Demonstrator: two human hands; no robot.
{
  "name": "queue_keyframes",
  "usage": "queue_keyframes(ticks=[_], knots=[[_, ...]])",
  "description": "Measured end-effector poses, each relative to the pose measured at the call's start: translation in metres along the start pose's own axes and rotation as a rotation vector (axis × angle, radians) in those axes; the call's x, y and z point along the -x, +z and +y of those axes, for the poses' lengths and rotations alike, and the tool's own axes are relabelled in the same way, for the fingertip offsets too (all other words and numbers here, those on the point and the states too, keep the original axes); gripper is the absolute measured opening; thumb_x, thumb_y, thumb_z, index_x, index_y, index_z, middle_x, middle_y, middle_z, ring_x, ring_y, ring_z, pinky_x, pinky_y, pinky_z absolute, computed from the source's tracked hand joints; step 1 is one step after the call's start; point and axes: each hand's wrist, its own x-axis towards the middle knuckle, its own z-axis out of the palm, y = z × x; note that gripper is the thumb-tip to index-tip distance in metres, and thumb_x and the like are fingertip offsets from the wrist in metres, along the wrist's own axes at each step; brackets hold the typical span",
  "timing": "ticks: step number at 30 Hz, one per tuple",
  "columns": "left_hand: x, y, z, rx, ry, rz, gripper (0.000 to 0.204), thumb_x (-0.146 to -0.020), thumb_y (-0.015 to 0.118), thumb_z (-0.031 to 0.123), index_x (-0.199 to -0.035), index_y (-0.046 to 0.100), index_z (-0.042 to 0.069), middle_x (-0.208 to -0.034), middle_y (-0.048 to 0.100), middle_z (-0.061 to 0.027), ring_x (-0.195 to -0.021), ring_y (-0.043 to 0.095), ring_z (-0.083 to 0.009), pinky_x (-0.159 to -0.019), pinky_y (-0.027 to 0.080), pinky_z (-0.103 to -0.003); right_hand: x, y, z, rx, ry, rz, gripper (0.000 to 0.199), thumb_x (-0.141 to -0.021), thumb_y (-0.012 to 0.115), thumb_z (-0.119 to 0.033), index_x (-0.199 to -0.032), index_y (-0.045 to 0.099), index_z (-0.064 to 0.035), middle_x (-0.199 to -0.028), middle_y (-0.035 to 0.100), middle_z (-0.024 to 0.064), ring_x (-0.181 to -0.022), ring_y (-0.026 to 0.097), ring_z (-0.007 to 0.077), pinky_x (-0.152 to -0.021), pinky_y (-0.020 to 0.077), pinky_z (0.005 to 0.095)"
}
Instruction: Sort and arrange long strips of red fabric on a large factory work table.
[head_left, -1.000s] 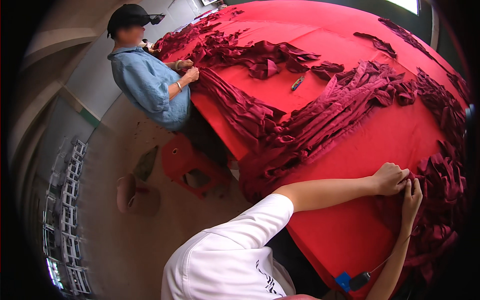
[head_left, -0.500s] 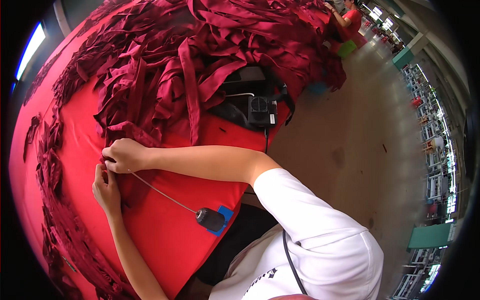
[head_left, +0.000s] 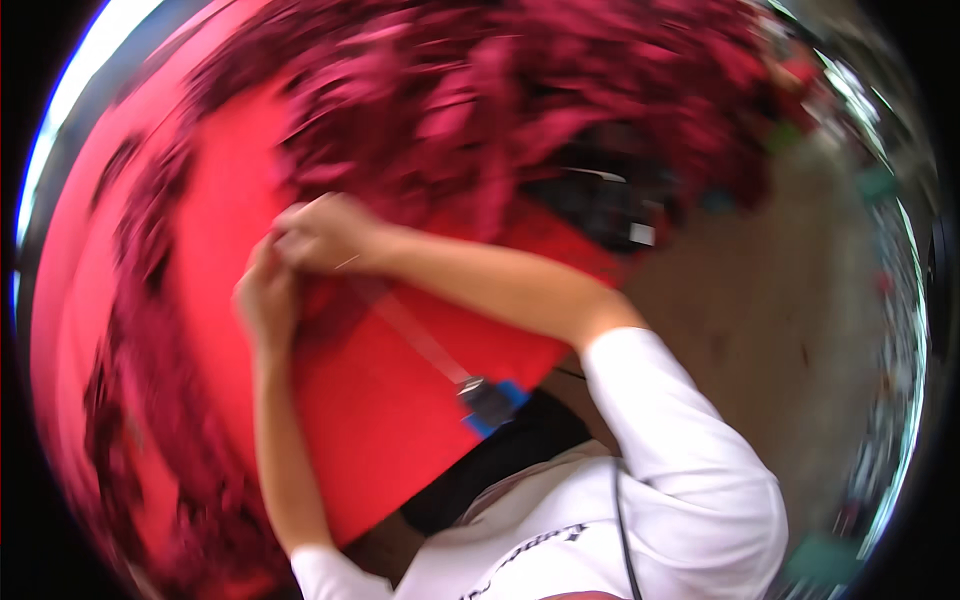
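Dark red cloth strips (head_left: 560,110) lie heaped across the red surface (head_left: 390,440); blur prevents counting. Left hand (head_left: 262,295) and right hand (head_left: 325,235) meet; fingers' state unclear. One black-and-blue tool (head_left: 490,402) lies nearby.

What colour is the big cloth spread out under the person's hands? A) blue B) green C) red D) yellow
C: the big cloth spread under the left hand and the right hand is bright red, with darker red strips piled beyond it.
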Motion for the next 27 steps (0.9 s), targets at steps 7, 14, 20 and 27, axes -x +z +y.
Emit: queue_keyframes(ticks=[7,14,20,27], knots=[[-0.005,0.069,0.038,-0.162,0.061,0.046,0.015,-0.08,0.063,0.021,-0.076,0.06,0.008,-0.063,0.062,-0.0194,-0.063,0.065,-0.0394,-0.058,0.05,-0.052,0.042,-0.07,0.082,0.04,0.089,0.003,0.031,-0.103,0.053,-0.015,-0.118,0.064,0.0094,-0.107,0.072,0.0197,-0.1,0.067,0.0231,-0.091,0.0516,0.0335],[0.0,0.046,0.026,-0.24,0.048,0.094,0.015,-0.081,0.064,0.023,-0.083,0.064,0.008,-0.066,0.065,-0.0167,-0.066,0.066,-0.0376,-0.061,0.051,-0.052,0.023,-0.042,0.041,0.067,0.004,0.016,0.03,-0.103,0.054,-0.018,-0.112,0.061,0.0098,-0.1,0.069,0.0216,-0.09,0.063,0.0254,-0.087,0.0499,0.0327],[0.019,0.034,0.024,-0.232,0.054,0.082,0.019,-0.088,0.059,0.028,-0.085,0.061,0.009,-0.069,0.066,-0.019,-0.067,0.067,-0.039,-0.058,0.052,-0.054,-0.005,-0.025,-0.011,-0.012,-0.083,-0.036,0.017,-0.098,0.057,-0.011,-0.1,0.065,0.0035,-0.083,0.063,0.0234,-0.074,0.065,0.0228,-0.067,0.0491,0.0367],[-0.023,0.016,0.023,-0.369,0.127,0.056,0.026,-0.092,0.06,0.032,-0.084,0.059,0.008,-0.069,0.064,-0.0216,-0.064,0.065,-0.0418,-0.057,0.05,-0.054,-0.008,-0.038,-0.002,0.056,-0.038,-0.023,0.02,-0.094,0.06,-0.013,-0.082,0.055,0.0018,-0.076,0.057,0.0276,-0.071,0.062,0.0431,-0.058,0.045,0.0421]])
